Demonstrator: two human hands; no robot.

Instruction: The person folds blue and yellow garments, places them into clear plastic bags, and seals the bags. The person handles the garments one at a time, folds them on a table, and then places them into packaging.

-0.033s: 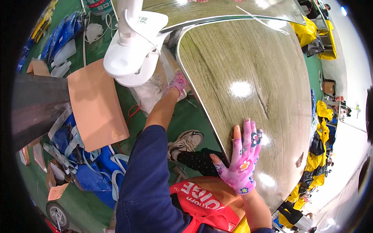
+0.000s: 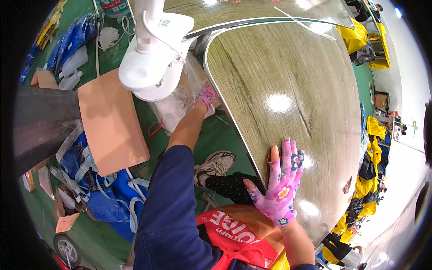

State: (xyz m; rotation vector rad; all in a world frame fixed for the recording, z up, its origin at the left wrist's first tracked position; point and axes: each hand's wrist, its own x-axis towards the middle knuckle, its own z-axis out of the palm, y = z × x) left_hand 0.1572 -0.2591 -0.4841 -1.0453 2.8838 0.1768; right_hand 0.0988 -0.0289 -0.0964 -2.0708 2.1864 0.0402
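Tabletop [image 2: 256, 67] looks glossy and pale-edged, its brownish woodgrain darkly streaked.

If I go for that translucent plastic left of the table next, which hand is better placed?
Left, most likely: your left hand is at the left edge of the wood-grain tabletop, close to the translucent plastic. Your right hand lies spread on the tabletop, farther off.

Clear tabletop [image 2: 261, 63] ahead, white appliance [image 2: 143, 69] left
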